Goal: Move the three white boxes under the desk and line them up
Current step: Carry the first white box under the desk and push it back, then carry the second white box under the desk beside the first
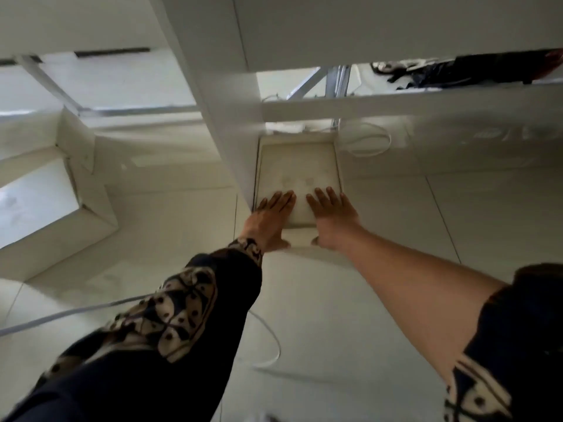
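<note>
White box (297, 175) lies just beyond both flat, spread grips — left hand (269, 219), right hand (333, 219) (neither clamped) — beside the table leg (225, 123).

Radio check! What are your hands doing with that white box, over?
Left hand and right hand flat on square white cardboard box, fingers spread. Box beside white desk panel, going under. Loose white cable on floor to its right.

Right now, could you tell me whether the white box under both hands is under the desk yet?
Partly: the white box has its far end beneath the desk, its near edge out.
</note>
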